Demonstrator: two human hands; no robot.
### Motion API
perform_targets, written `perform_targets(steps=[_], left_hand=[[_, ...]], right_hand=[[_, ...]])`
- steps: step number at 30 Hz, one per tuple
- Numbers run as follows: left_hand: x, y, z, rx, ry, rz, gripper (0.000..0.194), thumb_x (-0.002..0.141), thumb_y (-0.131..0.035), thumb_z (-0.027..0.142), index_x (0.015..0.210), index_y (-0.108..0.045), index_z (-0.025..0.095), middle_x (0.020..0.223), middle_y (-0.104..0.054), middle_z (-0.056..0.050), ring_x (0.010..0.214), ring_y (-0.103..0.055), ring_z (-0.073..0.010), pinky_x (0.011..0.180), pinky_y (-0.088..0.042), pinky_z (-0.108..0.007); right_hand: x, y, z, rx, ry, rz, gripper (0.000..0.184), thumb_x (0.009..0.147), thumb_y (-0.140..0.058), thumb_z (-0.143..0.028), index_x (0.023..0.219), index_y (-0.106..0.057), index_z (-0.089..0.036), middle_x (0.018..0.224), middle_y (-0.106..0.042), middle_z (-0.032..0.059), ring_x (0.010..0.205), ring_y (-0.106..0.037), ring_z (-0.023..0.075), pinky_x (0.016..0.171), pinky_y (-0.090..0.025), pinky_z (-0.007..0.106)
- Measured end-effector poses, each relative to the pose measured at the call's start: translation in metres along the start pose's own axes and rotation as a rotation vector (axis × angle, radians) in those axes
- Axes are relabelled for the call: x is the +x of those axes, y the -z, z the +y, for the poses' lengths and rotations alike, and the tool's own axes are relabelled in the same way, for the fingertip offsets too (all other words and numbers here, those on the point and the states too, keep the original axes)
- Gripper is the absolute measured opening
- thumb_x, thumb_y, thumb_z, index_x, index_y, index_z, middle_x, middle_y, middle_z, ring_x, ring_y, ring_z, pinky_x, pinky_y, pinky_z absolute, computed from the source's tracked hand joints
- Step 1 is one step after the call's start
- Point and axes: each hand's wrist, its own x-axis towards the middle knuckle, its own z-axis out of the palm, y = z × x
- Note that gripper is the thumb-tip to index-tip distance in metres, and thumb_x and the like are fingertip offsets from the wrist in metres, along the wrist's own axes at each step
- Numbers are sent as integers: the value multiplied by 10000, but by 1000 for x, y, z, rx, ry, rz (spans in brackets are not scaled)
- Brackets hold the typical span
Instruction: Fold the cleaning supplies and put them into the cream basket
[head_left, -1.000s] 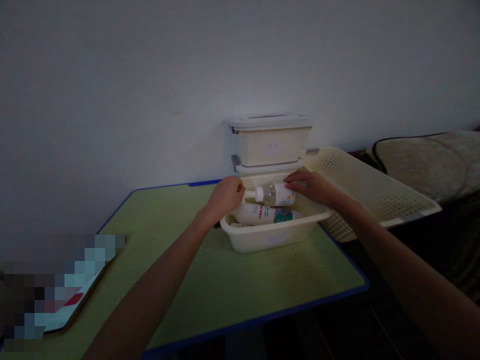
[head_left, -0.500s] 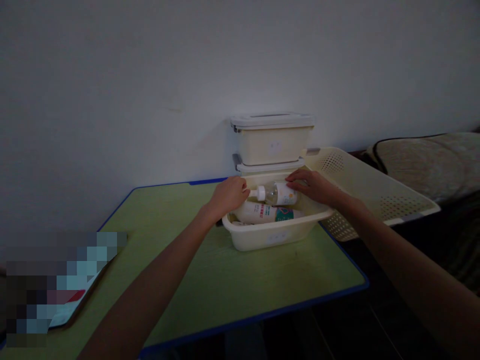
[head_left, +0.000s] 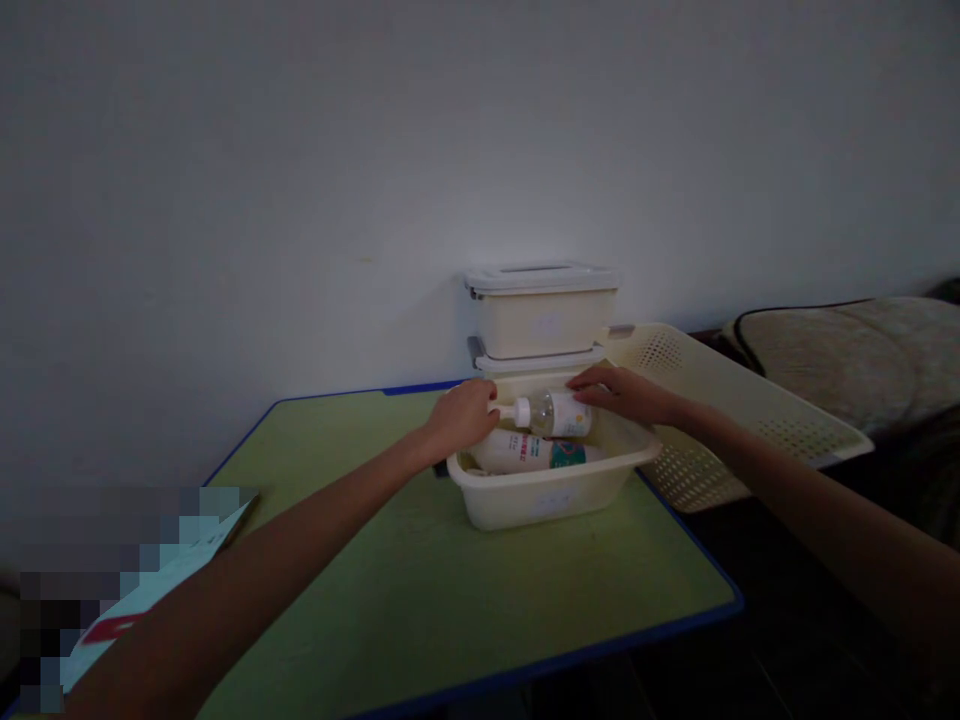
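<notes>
A clear pump bottle (head_left: 561, 414) with a white label lies sideways in the cream plastic bin (head_left: 540, 505). My left hand (head_left: 466, 412) is closed around its white pump end, over the bin's left side. My right hand (head_left: 622, 392) grips the bottle's base end with thumb and fingers. Below it, a white bottle (head_left: 517, 452) with red print and a green label lies on its side in the bin. What else the bin holds under the bottles is hard to make out.
Two lidded cream boxes (head_left: 546, 322) are stacked against the wall behind the bin. To the right stands a perforated cream basket (head_left: 720, 400), beside a beige cushion (head_left: 847, 345). The green table (head_left: 360, 560) has a blue edge; a partly blurred flat item (head_left: 187, 555) lies at its left.
The view has tilted up slightly, so everything sits lower in the picture. Both hands stay on the pump bottle, which has hardly moved in the bin.
</notes>
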Motion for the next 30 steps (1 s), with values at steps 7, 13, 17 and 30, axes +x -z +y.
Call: perform_targets(steps=[7,13,17,30], left_hand=[[13,14,-11,-92,-22,28,143,725,-527,138,844,-607,138,806,-674,-70,742,-625,-181,687,-479,-282],[47,60,-19,-174,72,229,136,756,-502,159,873,-565,129,884,-650,-86,772,-608,-167,705,-474,-277],[64,85,-16,-351,168,394,240,741,-557,177,968,-512,111,986,-602,-105,830,-585,-168,733,-463,-290],[104,57,-20,-598,139,418,705,738,-629,425,1308,-321,145,1419,-311,-157,1323,-279,-239,1051,-260,-329]], right_hand=[[17,32,1,19,42,-103,338,761,-499,-481,779,-706,-214,786,-718,25,710,-645,197,650,-512,323],[39,68,3,-50,-42,173,323,737,-502,-485,721,-678,-215,714,-676,50,681,-615,214,655,-497,378],[55,88,3,-121,-84,508,243,753,-513,-394,773,-676,-215,794,-660,76,741,-604,235,709,-486,432],[97,59,70,26,-239,777,540,822,-372,-541,1120,-547,-127,1167,-542,185,1130,-454,313,933,-356,495]])
